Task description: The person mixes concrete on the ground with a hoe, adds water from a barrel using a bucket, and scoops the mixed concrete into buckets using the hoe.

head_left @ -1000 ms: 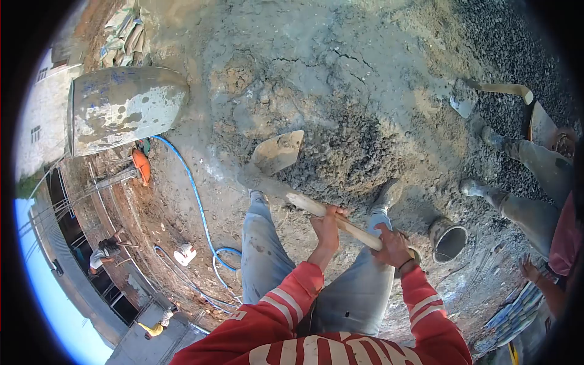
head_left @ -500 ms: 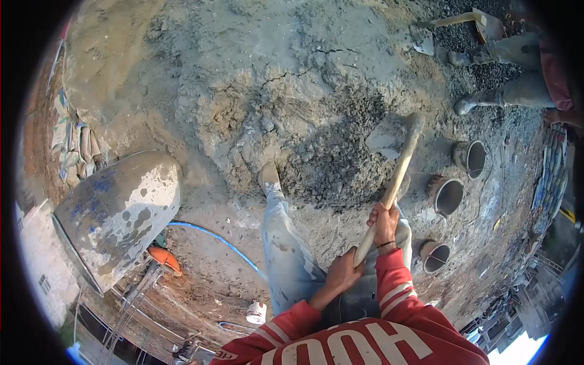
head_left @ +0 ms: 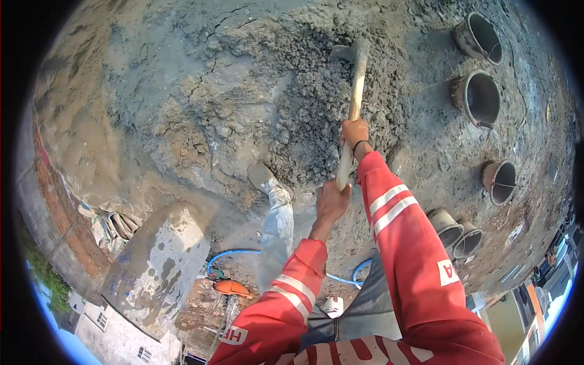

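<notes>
A hoe-like tool with a pale wooden handle reaches forward from my body. Its metal blade is partly sunk in the dark, crumbly mix. Around the end of the handle nearest me, my left hand is closed. Farther up the handle, my right hand is wrapped round it, with a dark band at the wrist. My boot stands at the near edge of the mix.
Several round buckets, among them one upper bucket, stand on the right. A large mud-splashed drum lies at lower left, near sacks. A blue hose, an orange object and a white bucket are near my legs.
The blade has swung from the left across to the mix ahead, and both hands moved with the handle. The view has turned; the co-worker at the right is no longer visible.
</notes>
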The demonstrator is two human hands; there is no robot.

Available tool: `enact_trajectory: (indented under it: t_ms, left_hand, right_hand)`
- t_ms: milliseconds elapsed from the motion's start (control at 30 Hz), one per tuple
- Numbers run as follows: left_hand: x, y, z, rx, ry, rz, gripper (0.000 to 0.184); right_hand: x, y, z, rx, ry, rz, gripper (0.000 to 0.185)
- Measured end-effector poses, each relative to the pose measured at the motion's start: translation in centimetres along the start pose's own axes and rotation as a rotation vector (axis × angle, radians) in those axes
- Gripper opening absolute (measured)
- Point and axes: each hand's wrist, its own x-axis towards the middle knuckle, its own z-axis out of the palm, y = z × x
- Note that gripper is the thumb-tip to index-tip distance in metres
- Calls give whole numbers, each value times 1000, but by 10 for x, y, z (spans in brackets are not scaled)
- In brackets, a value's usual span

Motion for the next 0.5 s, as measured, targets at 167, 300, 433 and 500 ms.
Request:
enact_trajectory:
  t_ms: [167,300,433,500]
  left_hand:
    - [-80,-12,-12,228,69,10,28]
    - [-168,-4,-14,315,128,-49,25]
    - [-187,14,-6,189,231,58,19]
    - [-154,38,-8,180,222,125,17]
  right_hand:
    - [-151,-47,-89,593,-297,245,10]
    - [-225,-27,-119,668,-348,258,14]
    - [-247,-53,-166,680,-309,121,16]
    - [-225,-111,-207,756,-363,91,18]
